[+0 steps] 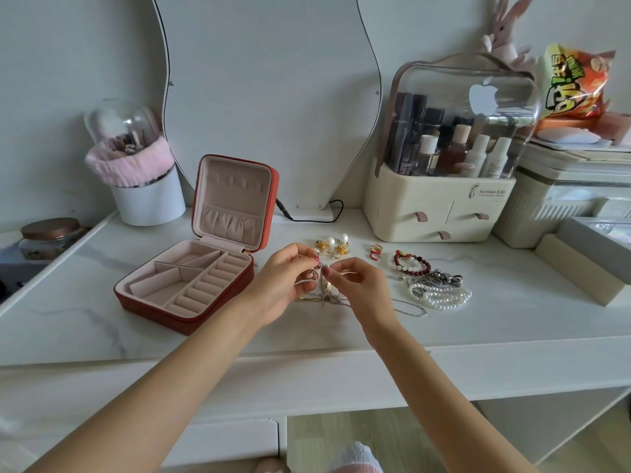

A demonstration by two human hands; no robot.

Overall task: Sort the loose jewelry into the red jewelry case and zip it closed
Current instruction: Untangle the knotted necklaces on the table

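Observation:
The red jewelry case [191, 322] lies open on the white marble table, its lid upright and its pink compartments bare. Right of it, my left hand [283, 285] and my right hand [358, 288] both pinch a thin necklace with a bow pendant [312, 273], lifted above a tangle of chains [324, 298]. Loose jewelry lies beyond: pearl earrings [336, 245], red rings [375, 251], a red and white bead bracelet [411, 264], a silver chain piece [440, 278] and a pearl strand [444, 297].
A cream cosmetics organiser [440, 213] with a clear dome stands at the back right. A white brush holder [148, 199] is at the back left, beside a wavy mirror [273, 97]. A beige box [580, 268] sits at the right edge. A black cable [307, 216] runs behind the case.

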